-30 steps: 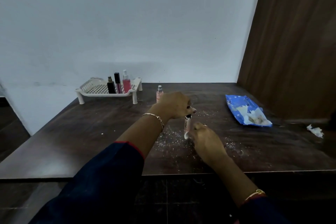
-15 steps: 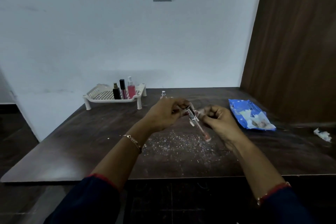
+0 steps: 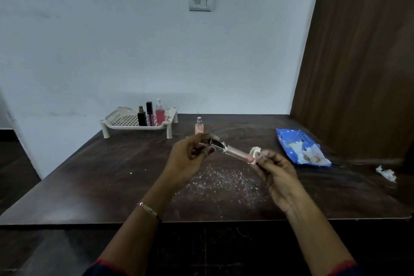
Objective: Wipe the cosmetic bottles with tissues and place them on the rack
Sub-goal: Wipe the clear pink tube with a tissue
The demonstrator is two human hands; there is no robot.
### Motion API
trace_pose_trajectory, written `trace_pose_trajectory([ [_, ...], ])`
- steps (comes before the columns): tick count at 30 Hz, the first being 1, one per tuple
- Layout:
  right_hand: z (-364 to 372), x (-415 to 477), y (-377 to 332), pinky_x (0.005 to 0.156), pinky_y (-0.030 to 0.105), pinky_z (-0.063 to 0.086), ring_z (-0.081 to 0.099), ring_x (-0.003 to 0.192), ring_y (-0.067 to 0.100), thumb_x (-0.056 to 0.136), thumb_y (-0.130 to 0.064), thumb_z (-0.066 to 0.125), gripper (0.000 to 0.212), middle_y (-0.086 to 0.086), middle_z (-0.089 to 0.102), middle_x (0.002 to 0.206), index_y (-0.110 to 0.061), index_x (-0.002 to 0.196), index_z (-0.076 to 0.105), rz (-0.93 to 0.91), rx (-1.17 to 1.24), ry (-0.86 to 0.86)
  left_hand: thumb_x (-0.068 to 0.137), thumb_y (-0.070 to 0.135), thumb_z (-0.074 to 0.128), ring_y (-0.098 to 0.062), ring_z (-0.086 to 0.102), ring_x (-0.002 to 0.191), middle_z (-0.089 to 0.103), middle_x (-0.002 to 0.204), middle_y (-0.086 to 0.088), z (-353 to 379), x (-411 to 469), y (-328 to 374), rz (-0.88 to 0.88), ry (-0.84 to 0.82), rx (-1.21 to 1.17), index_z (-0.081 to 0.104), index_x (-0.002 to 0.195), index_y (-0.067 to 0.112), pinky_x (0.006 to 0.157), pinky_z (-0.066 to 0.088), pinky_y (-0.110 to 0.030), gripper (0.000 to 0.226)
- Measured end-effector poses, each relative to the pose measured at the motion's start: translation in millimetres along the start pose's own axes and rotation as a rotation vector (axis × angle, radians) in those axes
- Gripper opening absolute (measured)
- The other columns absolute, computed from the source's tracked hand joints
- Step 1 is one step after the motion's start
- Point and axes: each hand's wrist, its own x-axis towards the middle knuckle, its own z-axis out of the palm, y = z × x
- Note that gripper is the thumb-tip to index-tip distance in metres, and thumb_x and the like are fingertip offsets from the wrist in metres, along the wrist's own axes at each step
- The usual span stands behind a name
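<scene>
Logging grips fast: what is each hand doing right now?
Left hand: closed on the black cap end of the slim clear pink-filled gloss tube.
Right hand: closed, pinching a small white tissue wad against the tube's base.

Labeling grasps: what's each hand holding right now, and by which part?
Left hand pinches the lip gloss tube by its dark cap end. Right hand holds a tissue wad against the tube's base end.
</scene>
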Motion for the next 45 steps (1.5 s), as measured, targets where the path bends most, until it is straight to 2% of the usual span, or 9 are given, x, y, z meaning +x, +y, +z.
trace_pose_trajectory([
  [4,6,-10,20,0.066,0.019,0.057,0.068,0.076,0.007,0.067,0.001,0.063,0.020,-0.001,0.071,0.081,-0.007,0.085,0.062,-0.069,0.232,0.130,0.082,0.000,0.065,-0.002,0.066,0.089,0.069,0.093,0.007,11,-21,-8,-0.002,0.148,-0.030,0.058,0.095,0.048,0.074,0.054,-0.014,0.050],
  [9,13,-17,28,0.073,0.017,0.056,0.069,0.077,0.006,0.086,0.002,0.056,0.014,0.000,0.074,0.084,-0.005,0.093,0.066,-0.093,0.155,0.168,0.082,0.012,0.070,0.002,0.066,0.080,0.064,0.079,0.035,17,-37,-11,0.073,0.284,0.146,0.057,0.102,0.051,0.070,0.057,-0.024,0.046],
  [13,18,-18,34,0.076,0.013,0.053,0.067,0.083,0.005,0.079,-0.004,0.065,0.022,0.002,0.074,0.093,-0.005,0.101,0.069,-0.185,-0.002,0.188,0.081,0.023,0.070,0.009,0.057,0.073,0.062,0.079,0.027,25,-48,-6,0.083,0.411,0.298,0.052,0.113,0.044,0.063,0.046,-0.018,0.042],
  [17,18,-16,33,0.072,0.012,0.052,0.067,0.081,0.004,0.078,0.003,0.068,0.019,0.000,0.074,0.088,-0.003,0.096,0.070,-0.242,-0.103,0.209,0.080,0.021,0.071,0.007,0.056,0.072,0.068,0.083,0.020,26,-51,-2,0.102,0.447,0.327,0.065,0.108,0.035,0.064,0.041,-0.012,0.031],
  [27,17,-13,32,0.066,0.014,0.054,0.067,0.073,0.008,0.075,0.001,0.071,0.015,0.002,0.074,0.078,-0.009,0.086,0.069,-0.141,-0.023,0.241,0.083,0.026,0.069,-0.002,0.062,0.080,0.069,0.090,0.017,25,-47,3,0.078,0.379,0.335,0.060,0.108,0.043,0.067,0.050,-0.024,0.031],
  [33,36,-10,37,0.062,0.015,0.056,0.067,0.066,0.006,0.082,-0.011,0.067,0.014,0.007,0.069,0.085,-0.004,0.093,0.062,0.033,0.042,0.176,0.080,0.021,0.071,-0.001,0.066,0.084,0.070,0.087,0.013,29,-40,-6,-0.093,0.365,0.051,0.060,0.095,0.049,0.076,0.057,-0.032,0.033],
  [37,54,-9,46,0.052,0.013,0.054,0.067,0.057,0.009,0.084,-0.002,0.064,0.003,0.010,0.071,0.072,-0.004,0.082,0.063,0.169,0.091,0.192,0.076,0.006,0.074,-0.010,0.069,0.082,0.073,0.087,0.001,29,-32,-9,-0.141,0.367,-0.264,0.063,0.104,0.028,0.076,0.056,-0.025,0.038],
  [41,78,-14,54,0.053,0.014,0.055,0.068,0.069,0.017,0.082,0.002,0.065,0.008,0.012,0.071,0.076,-0.005,0.078,0.066,0.253,0.102,0.130,0.074,-0.003,0.074,-0.008,0.070,0.082,0.074,0.090,-0.004,21,-32,-18,-0.130,0.368,-0.293,0.070,0.094,0.018,0.074,0.054,-0.019,0.030],
  [45,108,-14,65,0.046,0.017,0.051,0.058,0.048,0.008,0.083,0.002,0.065,0.012,0.004,0.065,0.059,-0.008,0.078,0.063,0.297,-0.043,0.140,0.073,0.002,0.075,-0.011,0.071,0.084,0.075,0.088,0.002,6,-35,-31,-0.147,0.464,-0.259,0.072,0.088,0.022,0.077,0.054,-0.022,0.025],
])
